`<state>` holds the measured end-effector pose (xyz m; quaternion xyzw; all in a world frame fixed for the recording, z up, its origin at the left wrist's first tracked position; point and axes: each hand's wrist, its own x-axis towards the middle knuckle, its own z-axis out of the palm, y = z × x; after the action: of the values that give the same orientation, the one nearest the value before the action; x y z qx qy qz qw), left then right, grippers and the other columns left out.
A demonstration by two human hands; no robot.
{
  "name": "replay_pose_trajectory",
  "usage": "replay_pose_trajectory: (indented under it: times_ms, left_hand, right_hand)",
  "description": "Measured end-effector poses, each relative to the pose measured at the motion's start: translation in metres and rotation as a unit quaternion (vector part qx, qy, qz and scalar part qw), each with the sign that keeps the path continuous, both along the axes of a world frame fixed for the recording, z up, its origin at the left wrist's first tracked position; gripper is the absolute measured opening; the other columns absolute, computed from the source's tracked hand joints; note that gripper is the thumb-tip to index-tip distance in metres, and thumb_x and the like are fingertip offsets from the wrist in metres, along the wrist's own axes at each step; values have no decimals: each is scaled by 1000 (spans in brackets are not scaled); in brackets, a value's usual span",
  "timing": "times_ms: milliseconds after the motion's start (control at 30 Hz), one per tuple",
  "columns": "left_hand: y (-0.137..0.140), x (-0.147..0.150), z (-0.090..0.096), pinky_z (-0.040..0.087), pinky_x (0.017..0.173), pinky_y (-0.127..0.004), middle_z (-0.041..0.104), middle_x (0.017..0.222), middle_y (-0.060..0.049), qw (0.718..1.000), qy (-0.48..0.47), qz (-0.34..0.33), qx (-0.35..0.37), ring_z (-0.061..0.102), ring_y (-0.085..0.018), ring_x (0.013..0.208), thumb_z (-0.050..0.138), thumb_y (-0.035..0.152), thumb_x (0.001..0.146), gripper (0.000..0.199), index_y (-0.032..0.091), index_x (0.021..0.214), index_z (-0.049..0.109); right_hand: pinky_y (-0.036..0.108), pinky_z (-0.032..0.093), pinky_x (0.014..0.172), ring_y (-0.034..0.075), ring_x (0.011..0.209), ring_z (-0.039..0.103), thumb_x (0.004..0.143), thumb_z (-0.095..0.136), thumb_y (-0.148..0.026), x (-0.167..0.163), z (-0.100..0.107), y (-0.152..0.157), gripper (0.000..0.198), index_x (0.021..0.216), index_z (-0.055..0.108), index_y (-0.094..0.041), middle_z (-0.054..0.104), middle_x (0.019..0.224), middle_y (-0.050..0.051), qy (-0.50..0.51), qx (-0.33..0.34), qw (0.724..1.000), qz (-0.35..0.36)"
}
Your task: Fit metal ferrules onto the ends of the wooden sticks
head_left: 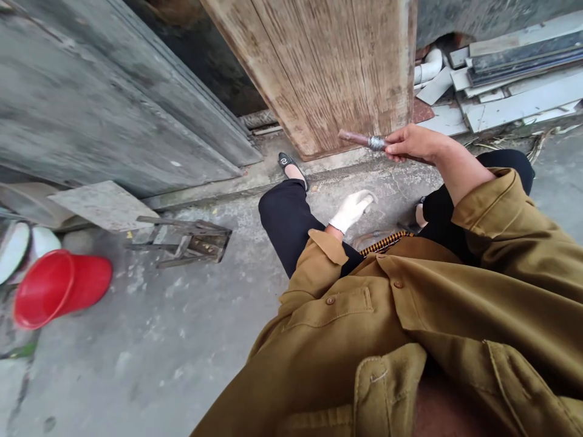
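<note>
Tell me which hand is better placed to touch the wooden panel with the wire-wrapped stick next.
Probably the right hand: it grips the wire-wrapped stick, whose free end appears against the wooden panel in this view. The gloved left hand is nearer the body, apart from the stick.

Stick in my fingers: wood by the look, matt; wire coil on it is shiny metal. My glove is matt cloth, my shirt matt woven cloth. Door panel: worn wood, rough grain. Bucket: smooth plastic, slight gloss. Stool: rough dull wood. Elbow pipe: smooth plastic. Ground: matt concrete, scuffed.
</note>
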<state>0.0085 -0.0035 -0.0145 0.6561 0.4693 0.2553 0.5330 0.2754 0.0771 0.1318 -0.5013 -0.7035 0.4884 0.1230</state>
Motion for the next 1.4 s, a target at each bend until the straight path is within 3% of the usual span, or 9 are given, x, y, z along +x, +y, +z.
replay_pose_trajectory:
  times_ms: [167, 300, 467, 567, 733, 867, 1033, 1200, 1400]
  left_hand:
    - [-6, 10, 6, 60, 89, -37, 82, 98, -9, 996, 25, -74, 30, 75, -24, 89, 64, 40, 102, 27, 19, 98, 81]
    - [-2, 6, 10, 58, 98, -36, 81, 103, -8, 991, 29, -114, 55, 74, -24, 100, 58, 33, 101, 27, 15, 100, 78]
    - [4, 0, 4, 57, 99, -36, 81, 103, -8, 998, 16, -45, 36, 73, -22, 98, 65, 30, 96, 19, 15, 98, 77]
    - [6, -2, 2, 57, 84, -32, 79, 97, -8, 999, -40, -4, 10, 70, -19, 85, 67, 31, 97, 19, 15, 97, 76]
    - [9, 6, 4, 53, 73, -27, 72, 80, -5, 992, -121, -16, -21, 65, -15, 73, 65, 39, 104, 27, 15, 95, 75]
    - [6, 12, 8, 47, 63, -25, 63, 67, -2, 991, -114, -46, -57, 58, -13, 62, 69, 49, 102, 36, 15, 91, 74]
    - [-6, 3, 30, 42, 57, -25, 62, 69, -1, 977, -164, -101, -87, 45, -9, 53, 74, 67, 96, 53, 14, 94, 76]
    - [-12, -8, 47, 40, 54, -26, 66, 71, -4, 986, -135, -70, -67, 46, -10, 54, 73, 64, 96, 50, 15, 92, 78]
    - [3, -13, 30, 48, 62, -27, 64, 70, -2, 985, -126, 115, 12, 51, -11, 58, 66, 54, 99, 39, 18, 87, 72]
  right_hand:
    - [34, 54, 83, 21, 87, 71, 104, 69, -31, -7, -21, 7, 21, 109, 81, -14, 75, 89, 8, -173, 32, 984, -14]
    - [40, 55, 95, 30, 107, 76, 97, 75, -21, -14, -41, 1, 16, 106, 85, -12, 80, 103, 17, -348, 82, 930, 86]
    - [30, 53, 80, 16, 78, 69, 92, 78, -19, -31, -51, -21, 8, 96, 84, -15, 73, 77, 2, -347, -131, 877, 307]
    - [24, 50, 75, 13, 73, 64, 92, 81, -29, -29, -35, -21, 15, 97, 83, -14, 70, 75, 0, -214, -185, 888, 363]
    - [25, 47, 70, 12, 70, 58, 95, 76, -49, 2, 1, -7, 31, 97, 79, -18, 69, 77, 1, 43, -29, 989, 137]
    - [27, 44, 64, 12, 65, 52, 95, 74, -43, 14, 4, 0, 29, 82, 69, -17, 64, 72, 3, 157, 67, 983, -68]
    - [32, 52, 76, 18, 76, 63, 102, 62, -22, 2, -9, 5, 19, 107, 78, -13, 73, 85, 10, -58, 128, 976, -168]
    - [41, 53, 97, 31, 111, 73, 95, 71, -18, -24, -34, -4, 20, 108, 85, -12, 80, 110, 17, -377, 76, 921, 65]
    - [31, 52, 86, 17, 82, 69, 87, 86, -23, -38, -30, -21, 12, 96, 85, -14, 73, 77, 2, -293, -178, 888, 305]
